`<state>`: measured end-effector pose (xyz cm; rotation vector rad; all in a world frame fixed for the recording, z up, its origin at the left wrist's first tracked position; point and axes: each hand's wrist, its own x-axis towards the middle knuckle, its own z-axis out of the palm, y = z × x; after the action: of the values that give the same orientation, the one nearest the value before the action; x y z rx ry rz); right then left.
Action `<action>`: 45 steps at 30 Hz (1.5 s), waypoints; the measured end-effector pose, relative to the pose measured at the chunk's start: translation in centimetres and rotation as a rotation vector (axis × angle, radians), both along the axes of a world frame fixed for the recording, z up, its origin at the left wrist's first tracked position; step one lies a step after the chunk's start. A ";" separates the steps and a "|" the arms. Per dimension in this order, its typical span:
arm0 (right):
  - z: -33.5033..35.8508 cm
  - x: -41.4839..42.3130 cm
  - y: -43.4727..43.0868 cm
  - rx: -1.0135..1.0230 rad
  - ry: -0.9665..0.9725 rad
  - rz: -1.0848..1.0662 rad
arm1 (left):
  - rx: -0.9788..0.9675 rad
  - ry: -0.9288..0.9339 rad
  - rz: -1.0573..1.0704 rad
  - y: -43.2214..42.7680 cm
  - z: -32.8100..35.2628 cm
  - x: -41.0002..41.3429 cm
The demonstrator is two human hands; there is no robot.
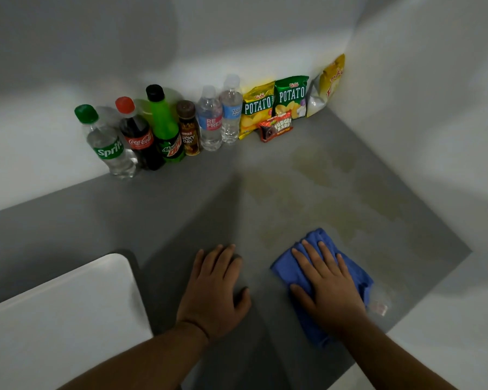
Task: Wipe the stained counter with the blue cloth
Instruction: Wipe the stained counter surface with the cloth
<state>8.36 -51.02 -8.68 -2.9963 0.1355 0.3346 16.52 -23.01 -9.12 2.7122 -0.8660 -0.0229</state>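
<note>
Right hand (328, 288), fingers spread, pressed flat on the blue cloth (358, 273) at the near right of the grey worktop (181, 209). Left hand (213, 291) flat and empty beside it (apart from the cloth). Yellowish stains (316, 175) lie beyond the cloth, before a row of bottles (158, 130).

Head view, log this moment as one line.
right hand flat on cloth | left hand flat on counter | stain ahead, unwiped

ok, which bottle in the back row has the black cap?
The Mountain Dew bottle, bright green, third from the left. Its neighbours are capped differently: Sprite green, Coca-Cola red.
</note>
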 end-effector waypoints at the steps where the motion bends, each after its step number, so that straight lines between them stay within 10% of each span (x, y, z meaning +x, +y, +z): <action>1: 0.1 0.9 0.2 -0.004 -0.002 -0.044 | 0.003 0.008 0.001 0.0 0.0 0.1; 45: -0.1 8.8 6.0 0.063 -0.061 0.139 | -0.063 -0.054 0.142 1.8 0.7 11.1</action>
<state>17.21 -45.00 -8.73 -2.9560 -0.0877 0.2550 27.65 -21.22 -8.44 2.7193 -0.6743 0.1064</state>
